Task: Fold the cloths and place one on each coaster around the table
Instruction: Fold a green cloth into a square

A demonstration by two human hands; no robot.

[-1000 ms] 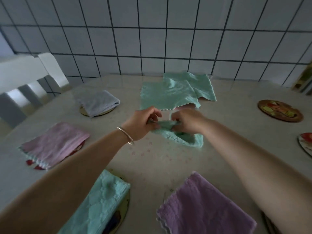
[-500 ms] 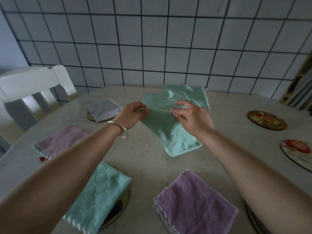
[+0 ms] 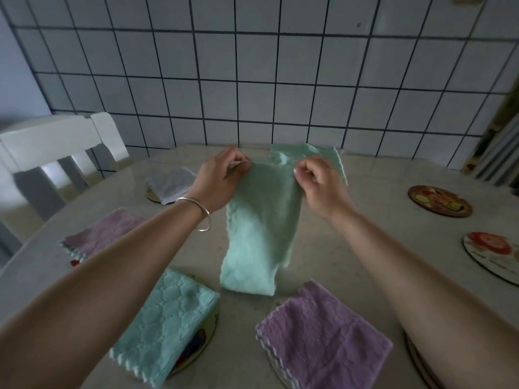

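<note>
A mint-green cloth (image 3: 259, 231) hangs in the air over the middle of the table. My left hand (image 3: 220, 179) pinches its upper left corner and my right hand (image 3: 320, 182) pinches its upper right corner. Its lower end droops near the tabletop. Behind my hands lies another green cloth (image 3: 309, 153), mostly hidden. Folded cloths lie on coasters: a green one (image 3: 165, 324), a purple one (image 3: 323, 338), a pink one (image 3: 104, 234) and a grey one (image 3: 171, 183). Two bare coasters (image 3: 439, 200) (image 3: 490, 254) sit at the right.
A white chair (image 3: 56, 147) stands at the table's left side. The tiled wall (image 3: 252, 80) rises just behind the far table edge. Another coaster edge (image 3: 418, 366) shows under my right forearm.
Both hands lifted the green cloth off the table and raised it, so it now hangs stretched between them. The view tilted up.
</note>
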